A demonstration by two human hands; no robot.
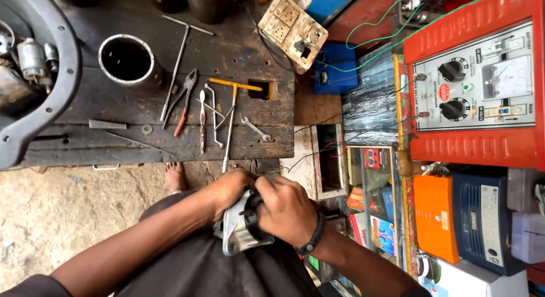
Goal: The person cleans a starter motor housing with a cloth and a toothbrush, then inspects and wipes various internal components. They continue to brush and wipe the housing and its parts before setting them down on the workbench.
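1. Both hands meet at 6 o'clock of the view, above the lap, around a small motor housing (241, 229) of dull grey cast metal with a black rounded part on its upper side. It is likely held there, close to the body, so that it stays steady while it is handled.
2. The left hand (227, 192) cups the housing from its 10 o'clock side, fingers curled around the far edge and closed on the metal; it appears to serve as the support.
3. The right hand (286, 209) lies over the black part, fingers bent and gripping it from above; a dark wristband (312, 235) circles the wrist.
4. At 11 to 12 o'clock stands a workbench (142, 143) of rough, dark, oil-stained planks. The tools lie side by side near its front edge, seemingly for easy reach.
5. Tools on the bench: pliers (184, 98) with red handles, a T-handled wrench (230, 124) with a yellow crossbar, a small open spanner (255, 128) of bright steel, and a long thin T-bar (176, 64).
6. A short open metal cylinder (128, 58) stands upright at 10 o'clock, its bore dark.
7. At 2 o'clock sits a red metal battery charger (471, 87) with two black knobs and a dial meter; below it, an orange box (434, 217).
8. A bare foot (176, 176) rests on the dusty concrete floor (57, 217).
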